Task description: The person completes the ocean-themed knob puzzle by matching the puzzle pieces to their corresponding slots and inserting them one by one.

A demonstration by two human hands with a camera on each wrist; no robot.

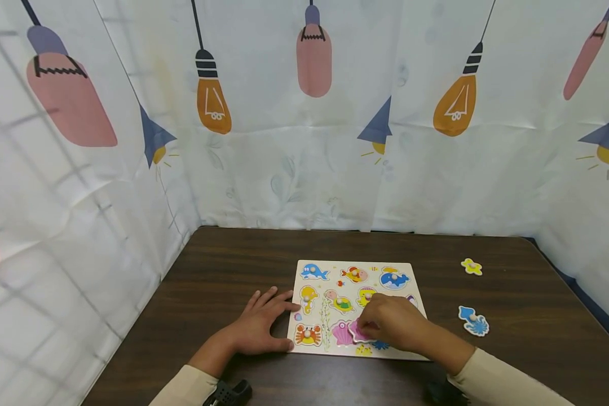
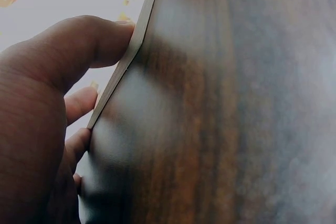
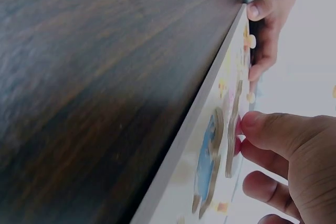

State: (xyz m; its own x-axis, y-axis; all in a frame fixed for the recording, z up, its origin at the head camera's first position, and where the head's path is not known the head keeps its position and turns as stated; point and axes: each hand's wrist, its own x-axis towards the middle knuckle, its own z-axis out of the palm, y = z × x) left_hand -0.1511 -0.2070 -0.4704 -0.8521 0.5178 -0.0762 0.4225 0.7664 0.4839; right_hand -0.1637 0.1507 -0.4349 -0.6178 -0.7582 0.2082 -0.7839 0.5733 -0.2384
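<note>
A wooden peg puzzle board with sea animals lies on the table. By its knob, my right hand pinches a pink puzzle piece between thumb and fingertip. That piece is tilted just over the board, partly across a pink recess. Beside it, a blue recess shows in the right wrist view. My left hand is spread at the board's left edge, the thumb touching near the front corner. In the left wrist view the thumb rests against the board's edge.
Right of the board lie a yellow flower-shaped piece and a blue sea-creature piece. Crab, seahorse, turtle and whale pieces sit in the board. A patterned curtain stands behind the dark table.
</note>
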